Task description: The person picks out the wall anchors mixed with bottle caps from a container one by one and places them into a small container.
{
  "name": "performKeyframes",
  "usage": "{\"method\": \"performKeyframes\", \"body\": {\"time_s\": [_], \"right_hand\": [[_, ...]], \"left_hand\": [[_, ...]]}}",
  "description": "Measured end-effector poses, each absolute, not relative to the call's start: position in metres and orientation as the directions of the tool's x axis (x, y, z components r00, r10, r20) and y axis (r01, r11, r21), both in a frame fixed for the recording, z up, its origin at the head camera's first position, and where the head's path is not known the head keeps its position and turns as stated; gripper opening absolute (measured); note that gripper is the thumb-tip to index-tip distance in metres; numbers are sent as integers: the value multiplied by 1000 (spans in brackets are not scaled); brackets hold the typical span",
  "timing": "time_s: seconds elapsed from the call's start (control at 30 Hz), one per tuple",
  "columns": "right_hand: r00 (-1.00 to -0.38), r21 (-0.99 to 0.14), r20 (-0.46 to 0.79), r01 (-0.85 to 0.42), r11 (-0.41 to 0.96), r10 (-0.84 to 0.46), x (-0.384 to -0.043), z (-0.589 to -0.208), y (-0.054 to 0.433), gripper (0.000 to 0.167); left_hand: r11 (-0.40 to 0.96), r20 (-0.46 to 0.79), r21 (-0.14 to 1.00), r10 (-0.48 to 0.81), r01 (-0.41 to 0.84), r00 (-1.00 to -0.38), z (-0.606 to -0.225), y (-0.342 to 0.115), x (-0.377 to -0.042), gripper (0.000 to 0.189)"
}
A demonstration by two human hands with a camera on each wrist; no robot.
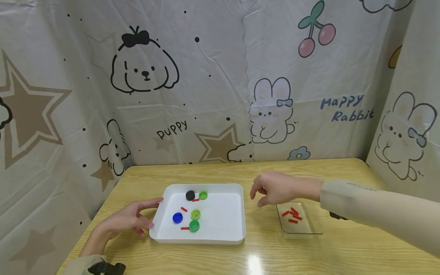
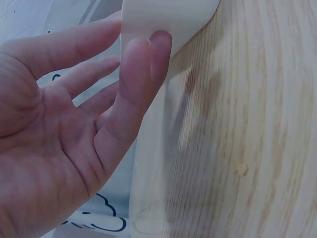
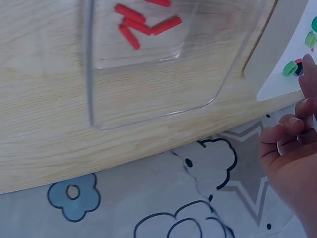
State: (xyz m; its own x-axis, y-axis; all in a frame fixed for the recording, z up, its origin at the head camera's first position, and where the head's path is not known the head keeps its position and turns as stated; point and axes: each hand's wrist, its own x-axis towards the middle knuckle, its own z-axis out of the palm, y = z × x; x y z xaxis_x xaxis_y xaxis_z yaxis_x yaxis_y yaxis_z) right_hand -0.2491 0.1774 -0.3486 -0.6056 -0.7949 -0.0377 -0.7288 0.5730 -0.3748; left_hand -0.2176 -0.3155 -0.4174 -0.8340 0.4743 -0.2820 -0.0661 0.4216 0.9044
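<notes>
A white tray [image 1: 221,214] lies on the table with bottle caps in its left half: a black cap [image 1: 190,195], a blue cap [image 1: 177,217], a light green cap [image 1: 203,195], a yellow-green cap [image 1: 195,214] and a green cap [image 1: 194,226]. Three short red sticks [image 1: 184,209] lie among them. At the tray's left side, my left hand [image 1: 128,217] touches the wall with extended fingertips. My right hand [image 1: 275,188] hovers between the tray and a clear plastic box [image 1: 311,224], its fingers loosely bent, thumb apart, nothing visible in them. Several red sticks [image 3: 133,22] lie in that box.
The wooden table [image 1: 192,261] runs back to a printed cloth [image 1: 213,88] hanging behind it. More of this cloth hangs along the left and right sides. The clear box stands right of the tray, under my right forearm.
</notes>
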Motion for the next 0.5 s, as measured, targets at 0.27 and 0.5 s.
{"method": "performKeyframes", "body": {"time_s": [0.27, 0.5], "right_hand": [[-568, -377, -36, -754, 538, -822, -256, -353, 147, 19], [-580, -379, -55, -741, 554, -813, -269, -355, 121, 18]], "left_hand": [[423, -281, 904, 470, -66, -837, -419, -316, -218, 89], [411, -273, 909, 478, -62, -835, -419, -316, -218, 89]]}}
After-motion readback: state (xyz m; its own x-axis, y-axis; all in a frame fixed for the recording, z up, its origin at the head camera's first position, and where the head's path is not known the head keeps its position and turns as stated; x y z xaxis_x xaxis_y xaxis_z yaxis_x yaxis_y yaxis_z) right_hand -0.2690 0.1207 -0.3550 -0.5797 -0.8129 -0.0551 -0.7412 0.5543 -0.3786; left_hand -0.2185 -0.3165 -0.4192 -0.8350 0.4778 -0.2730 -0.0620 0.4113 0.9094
